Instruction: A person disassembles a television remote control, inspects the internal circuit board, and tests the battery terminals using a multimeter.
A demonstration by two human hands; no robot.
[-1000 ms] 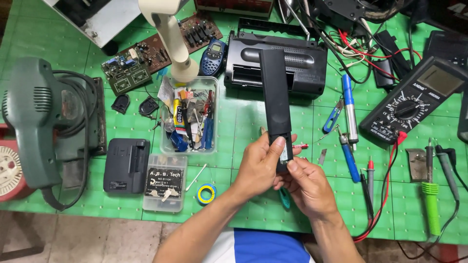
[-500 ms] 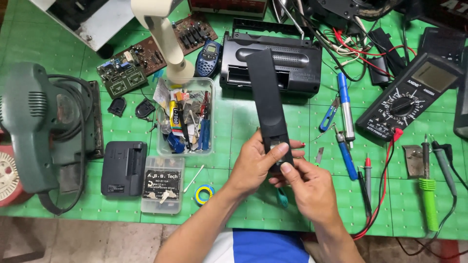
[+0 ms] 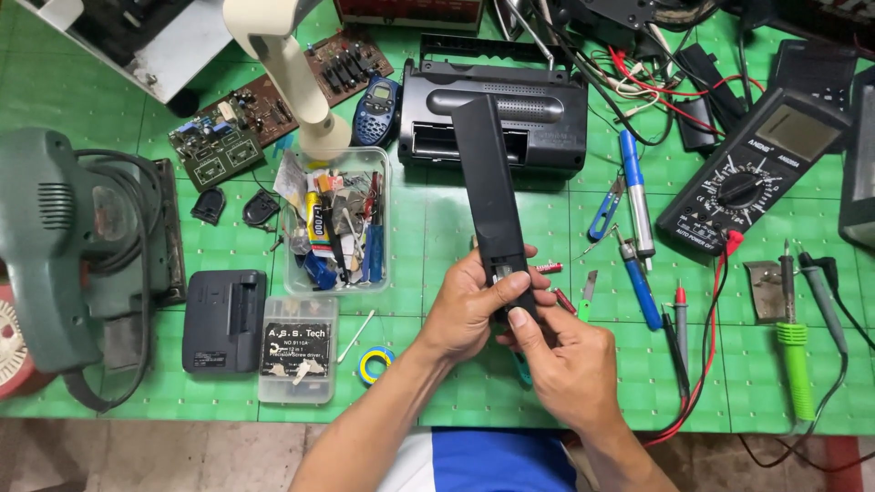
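Green gridded bench (image 3: 73, 100), multimeter (image 3: 752, 173), radio (image 3: 529, 114), parts tub (image 3: 337, 223)

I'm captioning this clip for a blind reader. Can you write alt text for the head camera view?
Two hands, left hand and right hand, grip the near end of a long black remote control above a green workbench crowded with a multimeter, a black radio, screwdrivers and a clear parts box.

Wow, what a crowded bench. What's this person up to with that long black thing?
A person at a green work mat holds a long black remote-style casing by its near end in both hands. The left hand wraps around its side, and the right hand presses a thumb at its bottom edge. Its far end points toward a black radio. A clear tub of small parts sits to the left and a multimeter to the right.
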